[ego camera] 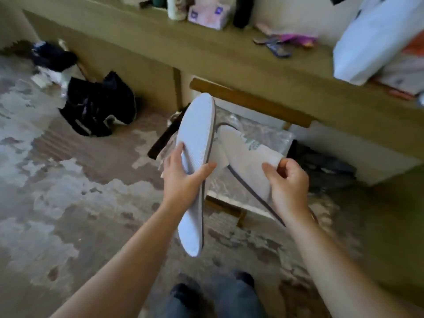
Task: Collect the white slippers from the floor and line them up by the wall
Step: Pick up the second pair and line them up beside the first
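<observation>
I hold two white slippers up in the air over the carpet. My left hand point(183, 177) grips one white slipper point(197, 143) around its middle, its dotted sole turned toward me and its length running from upper centre down toward my legs. My right hand point(286, 182) pinches the second white slipper point(245, 157) by its fabric upper, which has a grey trim and a green print. The two slippers touch near their middles.
A long wooden desk point(229, 63) runs across the back with bottles, a tissue pack and a white bag point(371, 40) on it. A stool with a plastic-covered seat point(263, 136) stands under it. Black clothes point(98, 106) lie on the patterned carpet at left.
</observation>
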Motion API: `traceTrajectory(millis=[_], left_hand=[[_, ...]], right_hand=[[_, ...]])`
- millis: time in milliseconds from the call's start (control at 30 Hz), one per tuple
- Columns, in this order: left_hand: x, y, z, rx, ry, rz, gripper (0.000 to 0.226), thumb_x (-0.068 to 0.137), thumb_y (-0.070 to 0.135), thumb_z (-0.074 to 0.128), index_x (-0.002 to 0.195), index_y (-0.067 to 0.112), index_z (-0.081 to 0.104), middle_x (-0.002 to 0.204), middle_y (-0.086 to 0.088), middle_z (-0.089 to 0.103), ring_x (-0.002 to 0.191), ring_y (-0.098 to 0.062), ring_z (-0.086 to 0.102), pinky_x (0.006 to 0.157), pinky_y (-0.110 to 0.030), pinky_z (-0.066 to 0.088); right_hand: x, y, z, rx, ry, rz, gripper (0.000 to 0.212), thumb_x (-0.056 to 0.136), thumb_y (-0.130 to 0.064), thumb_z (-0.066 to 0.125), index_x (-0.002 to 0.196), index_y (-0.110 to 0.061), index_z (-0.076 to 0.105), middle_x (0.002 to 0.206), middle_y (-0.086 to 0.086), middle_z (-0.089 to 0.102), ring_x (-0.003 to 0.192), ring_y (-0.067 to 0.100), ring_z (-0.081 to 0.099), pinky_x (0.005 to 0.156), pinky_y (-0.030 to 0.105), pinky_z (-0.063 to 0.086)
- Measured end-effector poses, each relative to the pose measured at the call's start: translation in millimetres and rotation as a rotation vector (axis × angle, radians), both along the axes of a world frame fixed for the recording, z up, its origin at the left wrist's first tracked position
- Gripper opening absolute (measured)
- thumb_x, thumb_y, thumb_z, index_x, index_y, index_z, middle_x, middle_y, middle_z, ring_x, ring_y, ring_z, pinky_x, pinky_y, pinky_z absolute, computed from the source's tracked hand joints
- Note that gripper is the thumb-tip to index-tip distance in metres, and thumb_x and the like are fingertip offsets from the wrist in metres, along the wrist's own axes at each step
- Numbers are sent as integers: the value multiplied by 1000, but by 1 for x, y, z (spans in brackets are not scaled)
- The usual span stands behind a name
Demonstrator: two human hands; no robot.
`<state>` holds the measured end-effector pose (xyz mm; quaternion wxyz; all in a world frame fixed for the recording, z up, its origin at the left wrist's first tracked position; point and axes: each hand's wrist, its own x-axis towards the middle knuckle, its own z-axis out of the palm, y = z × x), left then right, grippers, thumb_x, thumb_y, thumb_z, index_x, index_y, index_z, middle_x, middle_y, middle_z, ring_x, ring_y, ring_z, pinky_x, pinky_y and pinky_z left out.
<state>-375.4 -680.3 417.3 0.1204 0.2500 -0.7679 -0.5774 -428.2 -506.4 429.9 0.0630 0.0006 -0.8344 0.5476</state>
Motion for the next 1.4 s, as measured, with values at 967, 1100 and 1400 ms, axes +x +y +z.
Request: traceTrajectory(millis=[967,1100,1400], left_hand=[[181,805,22,60,13,-1705,71,76,36,63,136,23,28,142,-4,33,123,-17,37,102,-40,36],[174,902,11,63,-46,-1821,72,75,39,63,137,25,27,145,-4,31,129,-23,36,107,-48,35],[152,1090,16,6,-104,-1986,72,72,48,61,135,32,28,143,-1,34,125,-24,40,104,-52,38]], right_hand=[[431,652,0,-56,-36,-1672,29,81,-13,60,58,-13,42,58,2,40,54,12,37,45,8,34],[427,725,-8,-36,14,-1824,41,80,-9,61,53,-22,33,54,-4,33,50,8,31,43,7,33],[411,871,3,-62,56,-1997,35,80,-8,61,56,-19,38,55,-4,38,49,7,37,44,5,34]])
